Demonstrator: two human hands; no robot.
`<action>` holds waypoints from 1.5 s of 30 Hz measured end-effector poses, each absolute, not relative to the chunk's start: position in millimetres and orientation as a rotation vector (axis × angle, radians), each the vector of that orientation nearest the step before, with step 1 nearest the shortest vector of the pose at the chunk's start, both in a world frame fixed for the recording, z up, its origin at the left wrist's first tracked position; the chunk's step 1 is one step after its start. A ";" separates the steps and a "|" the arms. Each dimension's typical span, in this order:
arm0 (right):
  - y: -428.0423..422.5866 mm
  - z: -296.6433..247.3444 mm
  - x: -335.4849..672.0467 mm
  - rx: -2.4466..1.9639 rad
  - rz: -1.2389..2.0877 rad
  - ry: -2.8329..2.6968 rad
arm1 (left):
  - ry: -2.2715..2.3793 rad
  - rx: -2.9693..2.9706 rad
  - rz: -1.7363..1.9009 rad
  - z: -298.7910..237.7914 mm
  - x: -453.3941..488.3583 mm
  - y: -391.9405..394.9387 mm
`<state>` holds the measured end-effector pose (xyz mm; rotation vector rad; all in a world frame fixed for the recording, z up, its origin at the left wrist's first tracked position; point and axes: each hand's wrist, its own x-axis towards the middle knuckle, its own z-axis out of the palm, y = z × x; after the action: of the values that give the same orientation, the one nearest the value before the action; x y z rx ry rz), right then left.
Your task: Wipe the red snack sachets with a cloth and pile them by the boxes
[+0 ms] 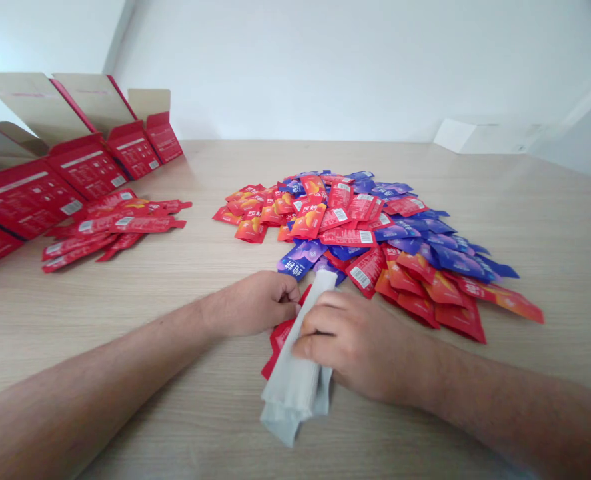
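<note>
Currently, the left hand [252, 303] pinches the upper end of a soft, light, pale grey fabric strip [292, 380] at lower centre; the right hand [360, 347] closes narrowly across its middle. A slippery red foil sachet [276, 340] lies beneath. Grasp the limp strip along its edges. Loose red and blue foil sachets [345, 227] heap beyond on the pale wood worktop [550, 207]; open red cartons [88, 167] stand upper left.

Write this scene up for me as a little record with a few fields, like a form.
Left hand: curled, beside the strip, fingers at a red sachet
Right hand: fingers wrapped over a pale grey flexible strip
Under the strip: the red sachet
Centre: heap of red, orange and blue sachets
Far left: loose red sachets, open red cartons
Surface: light wood table
</note>
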<state>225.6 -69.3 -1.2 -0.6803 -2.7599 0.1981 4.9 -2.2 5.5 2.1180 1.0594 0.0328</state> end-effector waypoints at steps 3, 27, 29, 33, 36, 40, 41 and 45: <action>-68.4 -2.0 226.1 -0.674 0.203 -2.753 | 1.065 2.108 0.035 6.0 5.4 -2.5; -68.5 -3.9 227.4 -0.793 0.196 -2.686 | 1.064 2.109 0.032 2.6 4.9 -3.1; -68.8 -2.4 226.6 -0.734 0.198 -2.735 | 1.058 2.131 0.051 3.6 5.0 -2.7; -69.2 -1.9 226.4 -0.694 0.204 -2.769 | 1.050 2.142 0.054 4.1 5.0 -2.2; -69.0 -3.9 227.4 -0.786 0.183 -2.690 | 1.061 2.125 0.031 3.2 5.2 -3.0; -69.5 -1.9 226.3 -0.710 0.191 -2.755 | 1.059 2.146 0.052 4.5 5.5 -2.9; -69.4 -1.5 226.1 -0.685 0.199 -2.775 | 1.056 2.152 0.056 4.8 5.4 -2.7; -68.1 -3.7 226.7 -0.768 0.207 -2.703 | 1.055 2.134 0.034 3.7 4.9 -2.8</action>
<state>226.7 -68.1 -3.7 -0.7684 -2.7034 0.2067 4.9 -2.8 3.7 2.1342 1.0550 0.0344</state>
